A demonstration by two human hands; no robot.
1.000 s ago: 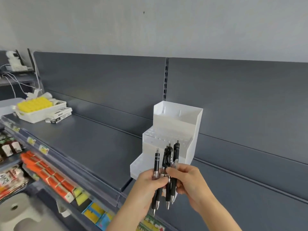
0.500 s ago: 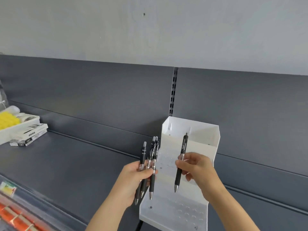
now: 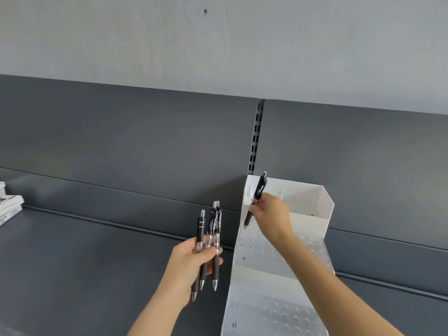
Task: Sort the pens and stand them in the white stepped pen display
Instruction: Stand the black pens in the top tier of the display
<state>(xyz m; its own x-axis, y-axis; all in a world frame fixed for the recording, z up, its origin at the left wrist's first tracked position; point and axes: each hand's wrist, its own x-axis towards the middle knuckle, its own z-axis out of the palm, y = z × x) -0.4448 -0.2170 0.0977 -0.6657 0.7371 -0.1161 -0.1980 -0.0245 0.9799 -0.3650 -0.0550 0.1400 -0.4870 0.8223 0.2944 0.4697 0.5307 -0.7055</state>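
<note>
The white stepped pen display (image 3: 315, 204) stands on the dark shelf against the back panel, its perforated steps showing no pens standing in them. My right hand (image 3: 271, 215) pinches one black pen (image 3: 259, 189), held nearly upright with its tip just above the back left corner of the upper step. My left hand (image 3: 191, 260) is to the left of the display and grips a bundle of three black pens (image 3: 211, 231), tips pointing down.
The dark grey shelf (image 3: 84, 263) stretches to the left. Flat white boxes (image 3: 9, 207) lie at its far left edge. A slotted metal upright (image 3: 255, 137) runs up the back panel behind the display.
My right hand has carried the single pen up and back, from over the lower steps to the display's rear left corner. The view has moved closer; my left hand keeps its bundle.
</note>
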